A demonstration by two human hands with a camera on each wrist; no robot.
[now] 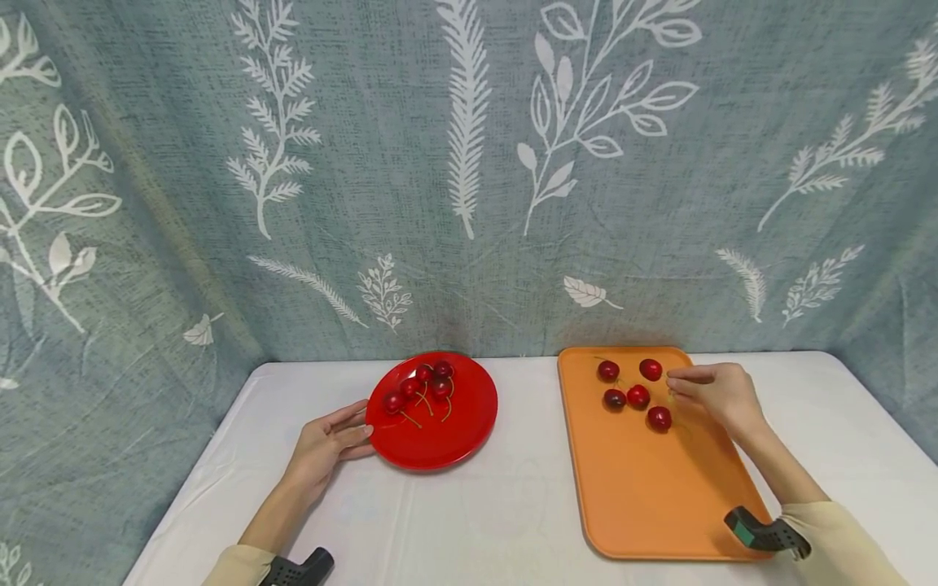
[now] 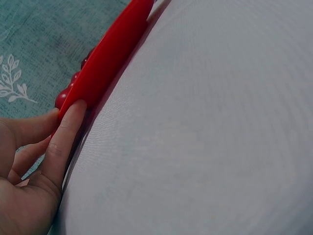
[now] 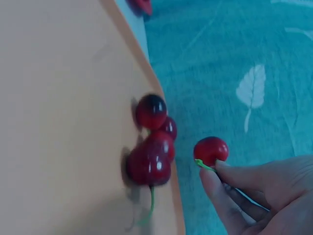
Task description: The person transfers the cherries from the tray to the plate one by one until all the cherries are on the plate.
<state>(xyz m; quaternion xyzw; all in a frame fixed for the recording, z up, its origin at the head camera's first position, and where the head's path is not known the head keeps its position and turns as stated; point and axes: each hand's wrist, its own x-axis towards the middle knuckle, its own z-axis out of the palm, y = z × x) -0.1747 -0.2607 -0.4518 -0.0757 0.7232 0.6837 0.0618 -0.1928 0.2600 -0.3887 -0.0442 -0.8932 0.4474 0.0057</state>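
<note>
My left hand [image 1: 330, 443] grips the left rim of a red plate [image 1: 432, 448], thumb at the rim and fingers spread along its edge; the left wrist view shows a finger [image 2: 68, 122] pressed against the plate's underside. Several cherries with stems [image 1: 394, 401] lie on the plate's upper left half. Over the far right of an orange tray [image 1: 645, 505], my right hand [image 1: 721, 397] pinches a red cherry [image 3: 211, 151] by its green stem between thumb and finger. Below and left of that cherry, several dark red cherries [image 1: 659, 419] rest on the tray.
Plate and tray stand apart on a white-covered table [image 1: 528, 456]. Behind the table hangs a blue-green curtain [image 1: 410, 203] with white leaf prints, which also closes off the left and right sides. Each wrist wears a dark strap [image 1: 765, 533].
</note>
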